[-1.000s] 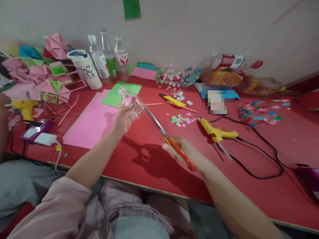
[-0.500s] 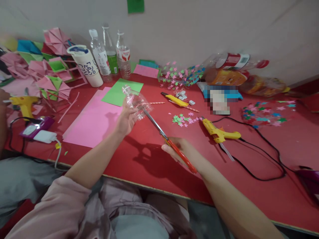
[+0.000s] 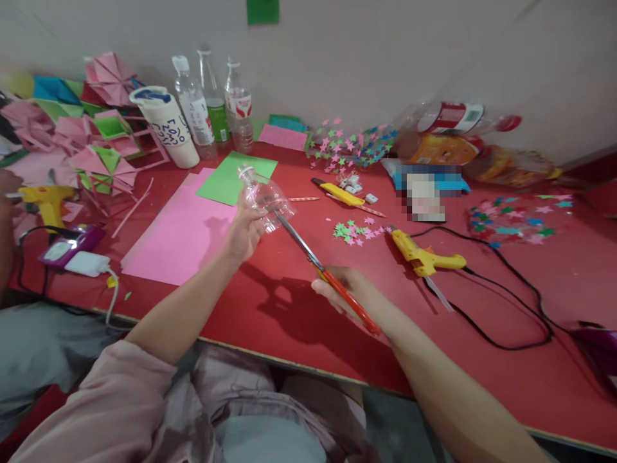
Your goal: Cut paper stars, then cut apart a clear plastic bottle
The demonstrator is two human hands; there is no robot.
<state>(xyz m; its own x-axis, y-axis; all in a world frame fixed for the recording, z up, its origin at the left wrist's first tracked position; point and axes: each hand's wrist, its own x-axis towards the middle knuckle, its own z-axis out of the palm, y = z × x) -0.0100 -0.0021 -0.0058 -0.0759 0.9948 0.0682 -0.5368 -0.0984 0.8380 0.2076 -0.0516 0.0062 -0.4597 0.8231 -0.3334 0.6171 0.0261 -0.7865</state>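
Note:
My left hand (image 3: 245, 230) is closed around the cut-off top of a clear plastic bottle (image 3: 267, 198), its neck tilted up and away from me. My right hand (image 3: 348, 290) grips red-handled scissors (image 3: 346, 297), whose long metal blades reach to the bottle's cut lower edge. The blades look nearly closed; whether plastic lies between them I cannot tell. Beneath and behind the bottle lie a green paper sheet (image 3: 226, 183) and pink paper sheets (image 3: 164, 238) on the red table (image 3: 299, 347).
A yellow glue gun (image 3: 427, 254) with a black cord lies right, near small paper stars (image 3: 354, 231) and a yellow cutter (image 3: 342, 193). Bottles (image 3: 240, 112) and a white tumbler (image 3: 168, 128) stand at the back left. At far left another person's arm (image 3: 6, 225) is beside a second glue gun (image 3: 45, 202).
The scissors and right hand have shifted very slightly at the bottle's edge. The left hand keeps its hold on the bottle top, and everything else stays in place.

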